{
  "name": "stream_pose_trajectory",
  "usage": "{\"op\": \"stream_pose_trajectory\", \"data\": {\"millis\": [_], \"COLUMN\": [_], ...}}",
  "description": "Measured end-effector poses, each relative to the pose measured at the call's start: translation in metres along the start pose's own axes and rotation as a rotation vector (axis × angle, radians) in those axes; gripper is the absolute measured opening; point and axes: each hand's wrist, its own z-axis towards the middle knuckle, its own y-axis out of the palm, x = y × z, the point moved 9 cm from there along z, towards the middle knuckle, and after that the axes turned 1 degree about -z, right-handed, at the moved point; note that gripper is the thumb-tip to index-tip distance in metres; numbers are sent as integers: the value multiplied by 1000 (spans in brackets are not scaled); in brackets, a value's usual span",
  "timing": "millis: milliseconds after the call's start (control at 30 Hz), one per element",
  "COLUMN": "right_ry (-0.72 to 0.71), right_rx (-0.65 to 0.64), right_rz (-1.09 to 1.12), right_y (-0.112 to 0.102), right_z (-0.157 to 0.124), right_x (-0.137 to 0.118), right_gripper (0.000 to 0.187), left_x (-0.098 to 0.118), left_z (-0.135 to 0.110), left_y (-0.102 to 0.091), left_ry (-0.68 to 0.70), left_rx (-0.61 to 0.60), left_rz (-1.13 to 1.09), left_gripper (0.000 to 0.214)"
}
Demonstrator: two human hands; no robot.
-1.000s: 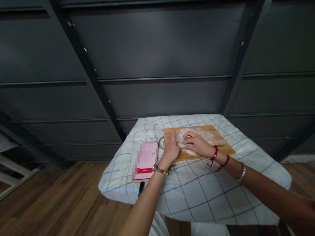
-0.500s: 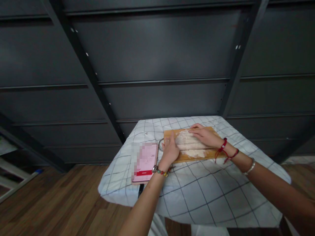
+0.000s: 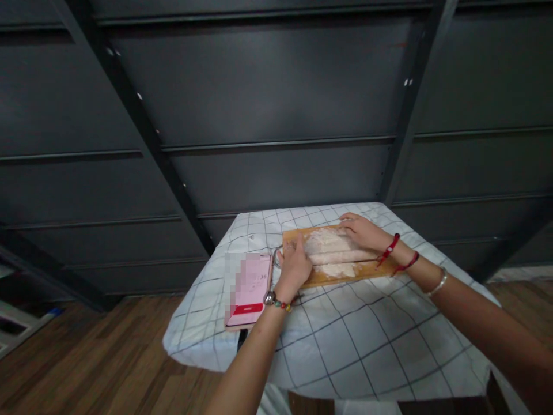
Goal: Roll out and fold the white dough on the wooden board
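Observation:
A wooden board lies on a small table covered by a white checked cloth. Flour and a pale flat sheet of dough are spread on the board, with a floury rolling pin lying across it. My left hand rests at the pin's left end on the board's near-left edge, fingers curled. My right hand lies flat over the far right part of the dough, fingers stretched out. Both wrists wear bracelets.
A phone with a pink screen lies on the cloth left of the board. A dark metal panelled wall with slanted beams stands right behind the table. Wooden flooring surrounds it.
My right hand has slid from the near middle of the dough to the board's far right side, uncovering the rolling pin. My left hand has stayed at the board's left edge.

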Motion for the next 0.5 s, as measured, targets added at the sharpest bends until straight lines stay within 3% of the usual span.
{"op": "stream_pose_trajectory", "data": {"millis": [100, 200, 367, 500], "right_ry": [-26, -8, 8, -51], "right_rx": [51, 29, 1, -55], "right_rz": [-51, -121, -115, 59], "right_y": [0, 8, 14, 21], "right_z": [-19, -36, -37, -23], "right_x": [-17, -27, -25, -14], "right_gripper": [41, 46, 50, 52], "left_x": [17, 31, 28, 17], "left_z": [4, 11, 27, 46], "left_y": [-10, -7, 10, 22], "left_ry": [84, 145, 95, -3], "left_rx": [85, 103, 10, -153], "left_rz": [68, 150, 257, 236], "left_gripper": [71, 65, 60, 61]}}
